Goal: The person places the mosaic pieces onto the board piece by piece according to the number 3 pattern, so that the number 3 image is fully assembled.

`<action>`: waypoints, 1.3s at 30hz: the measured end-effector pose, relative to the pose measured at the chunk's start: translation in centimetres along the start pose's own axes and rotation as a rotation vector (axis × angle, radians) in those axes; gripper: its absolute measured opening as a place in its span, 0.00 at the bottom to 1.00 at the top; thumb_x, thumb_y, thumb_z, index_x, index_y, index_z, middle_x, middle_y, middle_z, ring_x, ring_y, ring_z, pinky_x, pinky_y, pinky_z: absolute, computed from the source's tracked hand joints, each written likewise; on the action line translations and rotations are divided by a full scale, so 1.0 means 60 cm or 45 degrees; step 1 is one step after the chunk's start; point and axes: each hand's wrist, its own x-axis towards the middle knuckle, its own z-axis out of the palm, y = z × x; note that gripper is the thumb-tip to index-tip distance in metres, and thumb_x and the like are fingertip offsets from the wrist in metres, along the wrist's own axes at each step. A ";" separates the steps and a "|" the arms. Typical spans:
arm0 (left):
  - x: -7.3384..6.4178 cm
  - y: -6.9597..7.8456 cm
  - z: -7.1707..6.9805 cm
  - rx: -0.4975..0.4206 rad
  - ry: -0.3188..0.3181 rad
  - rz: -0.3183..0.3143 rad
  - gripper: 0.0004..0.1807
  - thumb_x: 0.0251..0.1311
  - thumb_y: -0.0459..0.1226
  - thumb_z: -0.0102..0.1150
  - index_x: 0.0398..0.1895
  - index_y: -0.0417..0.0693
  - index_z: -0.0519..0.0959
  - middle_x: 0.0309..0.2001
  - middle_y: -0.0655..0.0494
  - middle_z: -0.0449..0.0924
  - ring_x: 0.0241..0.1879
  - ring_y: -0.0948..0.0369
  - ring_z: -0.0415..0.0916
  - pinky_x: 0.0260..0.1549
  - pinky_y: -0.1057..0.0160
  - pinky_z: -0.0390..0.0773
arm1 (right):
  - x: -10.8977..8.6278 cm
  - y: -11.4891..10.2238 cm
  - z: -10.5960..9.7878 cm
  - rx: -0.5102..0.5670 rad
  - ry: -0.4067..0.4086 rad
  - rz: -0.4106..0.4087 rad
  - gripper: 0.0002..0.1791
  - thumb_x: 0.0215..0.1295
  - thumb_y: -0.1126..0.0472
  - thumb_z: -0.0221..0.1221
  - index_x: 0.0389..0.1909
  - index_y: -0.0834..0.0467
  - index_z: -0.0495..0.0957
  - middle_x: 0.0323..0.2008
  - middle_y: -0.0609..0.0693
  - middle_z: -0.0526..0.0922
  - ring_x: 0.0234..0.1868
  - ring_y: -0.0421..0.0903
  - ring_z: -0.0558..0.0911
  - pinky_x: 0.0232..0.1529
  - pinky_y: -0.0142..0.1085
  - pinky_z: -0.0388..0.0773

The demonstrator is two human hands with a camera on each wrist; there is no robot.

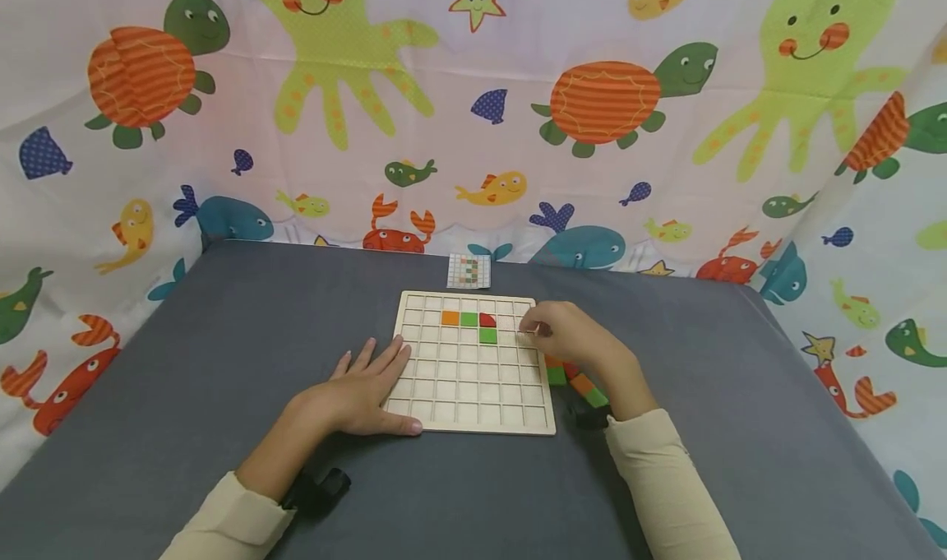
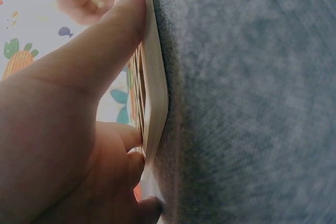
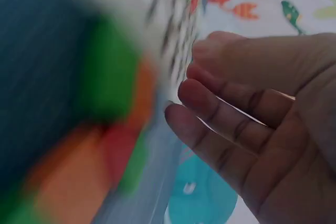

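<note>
A pale wooden grid board (image 1: 447,391) lies on the grey cloth. My left hand (image 1: 362,391) rests with spread fingers on its left edge, the thumb along the near left corner. Set in the grid are an orange square tile (image 1: 450,318), a green square tile (image 1: 469,319), a red rounded tile (image 1: 487,320) and another green tile (image 1: 488,335) below the red one. Over the board's right edge is my right hand (image 1: 573,334), its thumb and forefinger close together. No tile shows at its fingertips in the right wrist view (image 3: 247,103).
Several loose orange, green and red tiles (image 1: 584,386) lie beside the board's right edge, partly under the right hand. A small card with a coloured grid pattern (image 1: 468,271) lies behind the board. A sea-animal printed curtain (image 1: 459,132) surrounds the table.
</note>
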 end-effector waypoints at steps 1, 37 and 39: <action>0.000 -0.002 0.000 -0.004 0.006 0.001 0.66 0.51 0.72 0.61 0.81 0.42 0.46 0.81 0.46 0.37 0.77 0.37 0.30 0.67 0.31 0.33 | -0.009 0.007 -0.002 0.002 -0.014 0.022 0.10 0.63 0.72 0.64 0.44 0.62 0.86 0.40 0.51 0.85 0.41 0.47 0.81 0.46 0.44 0.80; -0.003 0.000 -0.002 0.020 0.004 -0.006 0.63 0.54 0.68 0.63 0.81 0.43 0.45 0.81 0.47 0.37 0.77 0.38 0.30 0.67 0.31 0.35 | -0.054 0.022 0.002 -0.274 -0.039 -0.090 0.10 0.58 0.74 0.63 0.36 0.58 0.86 0.34 0.48 0.80 0.34 0.45 0.74 0.36 0.40 0.74; -0.003 0.000 -0.003 0.021 0.006 -0.004 0.63 0.54 0.68 0.63 0.81 0.43 0.45 0.81 0.47 0.37 0.77 0.38 0.30 0.67 0.31 0.35 | -0.054 0.021 0.001 -0.268 -0.037 -0.082 0.09 0.58 0.73 0.64 0.37 0.58 0.86 0.35 0.48 0.81 0.35 0.45 0.75 0.38 0.41 0.76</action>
